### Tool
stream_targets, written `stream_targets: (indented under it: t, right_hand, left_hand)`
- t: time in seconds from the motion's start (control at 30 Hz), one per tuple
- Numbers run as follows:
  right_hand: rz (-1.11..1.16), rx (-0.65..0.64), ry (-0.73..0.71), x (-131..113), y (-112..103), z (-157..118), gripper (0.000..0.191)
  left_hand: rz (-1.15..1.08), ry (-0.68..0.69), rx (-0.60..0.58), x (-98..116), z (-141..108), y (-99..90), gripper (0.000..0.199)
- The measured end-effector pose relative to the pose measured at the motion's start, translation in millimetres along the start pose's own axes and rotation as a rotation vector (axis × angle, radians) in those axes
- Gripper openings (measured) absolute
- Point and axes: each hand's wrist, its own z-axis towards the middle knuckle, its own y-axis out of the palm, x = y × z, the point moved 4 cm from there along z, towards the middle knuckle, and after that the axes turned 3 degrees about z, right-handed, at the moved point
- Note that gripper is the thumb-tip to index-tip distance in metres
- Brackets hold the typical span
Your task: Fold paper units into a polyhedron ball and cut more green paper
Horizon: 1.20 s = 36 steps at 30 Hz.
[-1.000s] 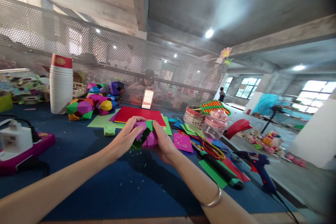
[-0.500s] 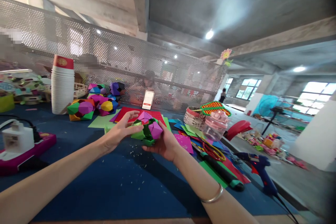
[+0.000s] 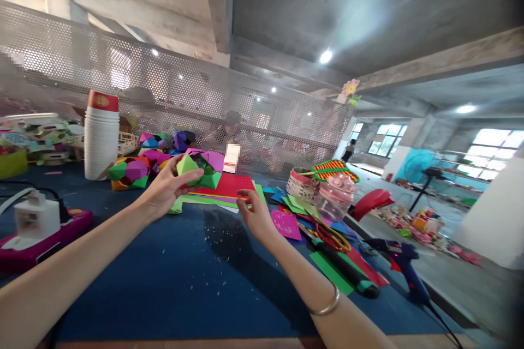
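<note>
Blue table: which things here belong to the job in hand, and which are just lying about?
Likely part of the job:
green and purple paper piece, held in the left hand
red paper sheets
glue gun, perhaps

Apparently just lying about:
stacked cups
lidded jar
woven basket

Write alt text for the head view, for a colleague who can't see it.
Left hand holds a green and purple folded-paper piece above a blue table; the right hand is off it, near stacked red paper. Cups stand left; a glue gun lies right.
</note>
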Motion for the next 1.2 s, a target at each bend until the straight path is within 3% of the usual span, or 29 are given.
stream_targets:
  t: [0.17,0.3,0.43,0.53,0.63,0.77,0.87,0.93,1.1,1.2]
  right_hand:
    - [-0.161,-0.118,-0.144,-9.6,26.4,-2.4,0.015]
    - [-0.246,-0.256,-0.215,-26.7,78.5,2.1,0.009]
    - [-0.306,-0.315,-0.206,-39.1,136.3,9.5,0.026]
    - [-0.231,-0.312,-0.145,-39.4,156.6,14.5,0.022]
    - [-0.143,-0.253,-0.091,-33.1,140.4,22.5,0.014]
    - [-0.008,-0.107,0.020,-18.4,73.1,34.2,0.016]
    - [0.173,-0.027,0.102,-10.7,21.9,32.1,0.018]
    - [0.329,-0.006,0.165,-8.5,-0.4,24.5,0.025]
    - [0.680,0.004,0.253,-14.4,-15.8,6.3,0.033]
    - [0.788,-0.021,0.262,-20.9,-10.0,2.4,0.027]
  left_hand:
    - [-0.013,0.044,0.047,3.2,7.6,-10.3,0.052]
    - [-0.024,0.108,0.104,5.9,10.8,-18.3,0.054]
    - [0.076,0.179,0.146,1.9,12.2,-24.9,0.067]
    - [0.223,0.264,0.133,-2.3,15.0,-28.3,0.076]
    - [0.324,0.331,0.120,-3.7,17.2,-30.0,0.086]
    - [0.372,0.338,0.094,-3.9,13.3,-26.4,0.093]
    - [0.417,0.240,0.027,-8.6,4.3,-17.2,0.086]
    - [0.418,0.155,-0.024,-13.8,-3.0,-9.4,0.083]
    - [0.435,0.051,-0.148,-29.7,-13.6,6.5,0.086]
    - [0.626,0.171,-0.153,-35.5,-12.4,8.8,0.079]
